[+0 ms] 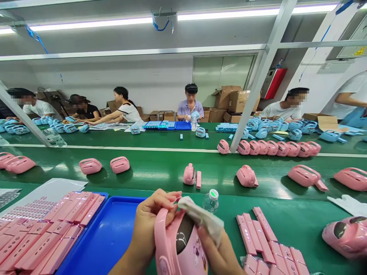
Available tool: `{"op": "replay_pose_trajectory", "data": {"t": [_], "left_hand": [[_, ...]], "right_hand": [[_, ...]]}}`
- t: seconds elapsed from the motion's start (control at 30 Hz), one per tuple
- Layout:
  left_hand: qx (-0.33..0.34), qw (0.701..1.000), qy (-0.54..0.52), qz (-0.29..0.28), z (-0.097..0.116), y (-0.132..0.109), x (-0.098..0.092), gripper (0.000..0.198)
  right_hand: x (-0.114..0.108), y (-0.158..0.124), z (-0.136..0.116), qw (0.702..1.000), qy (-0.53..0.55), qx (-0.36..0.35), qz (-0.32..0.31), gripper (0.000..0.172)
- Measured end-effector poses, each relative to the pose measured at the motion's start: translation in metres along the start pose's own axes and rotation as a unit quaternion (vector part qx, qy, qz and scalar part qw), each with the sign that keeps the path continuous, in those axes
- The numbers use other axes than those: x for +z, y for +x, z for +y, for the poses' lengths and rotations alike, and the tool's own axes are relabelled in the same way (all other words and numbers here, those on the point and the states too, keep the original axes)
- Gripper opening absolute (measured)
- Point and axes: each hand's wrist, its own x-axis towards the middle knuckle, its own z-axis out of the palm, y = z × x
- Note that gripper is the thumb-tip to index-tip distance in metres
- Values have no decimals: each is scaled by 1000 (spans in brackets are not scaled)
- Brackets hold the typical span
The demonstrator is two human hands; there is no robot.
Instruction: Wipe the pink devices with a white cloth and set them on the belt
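Close in front of me is a glossy pink plastic housing [192, 259] with a looped handle, a dark window and a printed figure on its side. My left hand [151, 217] grips it at the handle, its fingertips pinched near the top. In my right hand [219, 250] is a folded white cloth [202, 217], held against the upper side of the housing by the dark window. Part of the right fingers is hidden behind the cloth. A clear bottle with a white cap [210, 201] stands just beyond the cloth.
Pink strip-shaped parts [57, 233] fill a blue tray [114, 229] at left; more strips [258, 233] lie at right beside another pink housing [344, 235]. Pink housings [119, 165] line the green conveyor [155, 175]. Several co-workers [190, 107] sit across it among blue housings [295, 134].
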Motion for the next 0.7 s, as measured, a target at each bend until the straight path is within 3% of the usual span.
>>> {"op": "replay_pose_trajectory", "data": {"t": [0.07, 0.13, 0.2, 0.3, 0.43, 0.53, 0.7], "left_hand": [[-10, 1000, -28, -5, 2, 0, 2, 20], [-30, 998, -63, 0, 6, 0, 8, 22], [-72, 993, -95, 19, 8, 2, 14, 25], [-166, 981, -100, 30, 9, 7, 20, 28], [-277, 961, -1, -16, 3, 13, 15, 24], [-292, 954, -13, -61, -2, 5, 4, 24], [-303, 950, -76, 5, -7, -29, -8, 41]], "right_hand": [[3, -5, -2, 986, 118, 114, 39, 55], [7, -12, -9, 935, 280, 213, 37, 66], [12, -17, -18, 892, 384, 240, 7, 70], [17, -21, -32, 862, 431, 265, 4, 62], [17, -19, -39, 814, 487, 315, 44, 51], [13, -17, -40, 806, 485, 331, 70, 50], [5, -15, -44, 808, 471, 337, 106, 59]]}}
